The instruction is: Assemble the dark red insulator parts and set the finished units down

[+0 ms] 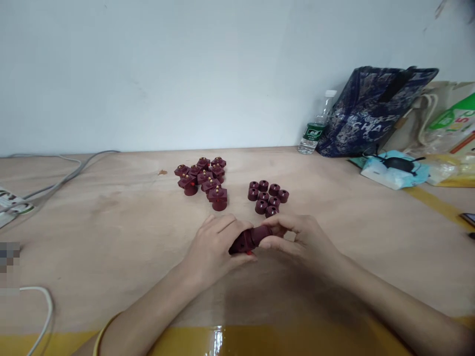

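Observation:
Close to the table's front, my left hand [218,244] is wrapped round a dark red square-headed part [242,242] with a bit of bright red beneath it. My right hand [300,240] pinches a dark red round cap [261,236] that touches the left-hand part, end to end. Beyond my left hand stands a group of dark red square-topped parts [217,195] with small brass-coloured pieces on top. Several round dark red caps with centre holes [263,196] stand in a cluster just beyond my right hand.
A water bottle [313,128] and a dark blue patterned bag [371,113] stand against the wall at the back right. A light blue packet [395,170] with a black item on it lies before them. Grey cables [70,173] run over the wooden table [122,222] at left.

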A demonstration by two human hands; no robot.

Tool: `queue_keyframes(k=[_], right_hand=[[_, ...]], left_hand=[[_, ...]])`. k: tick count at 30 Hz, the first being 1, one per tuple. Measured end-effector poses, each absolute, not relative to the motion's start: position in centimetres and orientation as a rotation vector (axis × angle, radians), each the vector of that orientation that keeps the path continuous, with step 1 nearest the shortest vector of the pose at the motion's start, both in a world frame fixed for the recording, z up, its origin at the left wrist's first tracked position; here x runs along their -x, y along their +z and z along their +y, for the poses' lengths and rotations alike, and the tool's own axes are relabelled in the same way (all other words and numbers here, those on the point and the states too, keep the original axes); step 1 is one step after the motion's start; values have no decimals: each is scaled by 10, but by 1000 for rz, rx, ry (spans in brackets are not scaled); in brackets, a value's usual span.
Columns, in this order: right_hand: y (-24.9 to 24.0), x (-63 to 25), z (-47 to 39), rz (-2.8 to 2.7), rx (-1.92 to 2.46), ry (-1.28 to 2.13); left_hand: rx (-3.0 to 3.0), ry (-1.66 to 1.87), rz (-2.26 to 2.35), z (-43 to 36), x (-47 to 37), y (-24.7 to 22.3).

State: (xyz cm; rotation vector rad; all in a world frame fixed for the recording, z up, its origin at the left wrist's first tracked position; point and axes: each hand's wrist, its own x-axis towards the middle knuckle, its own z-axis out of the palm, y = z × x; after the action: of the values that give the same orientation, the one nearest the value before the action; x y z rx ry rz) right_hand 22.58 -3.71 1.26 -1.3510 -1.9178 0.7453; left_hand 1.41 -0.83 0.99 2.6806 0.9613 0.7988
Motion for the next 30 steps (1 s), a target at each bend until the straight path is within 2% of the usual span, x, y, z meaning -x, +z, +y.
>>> queue_keyframes(k=[4, 10, 15, 20, 24, 30], right_hand=[[8, -226, -37, -1948, 1403, 573], [21, -228, -39, -1991, 1143, 782], [23, -227, -39, -1951, 1313, 676], [22, -229, -40, -2076, 1102, 645], [20, -228, -40, -1977, 1281, 627], [22, -229, -44, -2141, 1147, 632]], left_hand=[[-2741, 770, 939, -12, -16, 10], [-2656, 795, 1023, -11, -20, 11], [-2660, 794, 1008, -11, -20, 9], [-2626, 835, 1011, -11, -21, 7], [-2637, 805, 1013, -13, -22, 7], [-2542, 784, 1022, -17, -25, 7]])
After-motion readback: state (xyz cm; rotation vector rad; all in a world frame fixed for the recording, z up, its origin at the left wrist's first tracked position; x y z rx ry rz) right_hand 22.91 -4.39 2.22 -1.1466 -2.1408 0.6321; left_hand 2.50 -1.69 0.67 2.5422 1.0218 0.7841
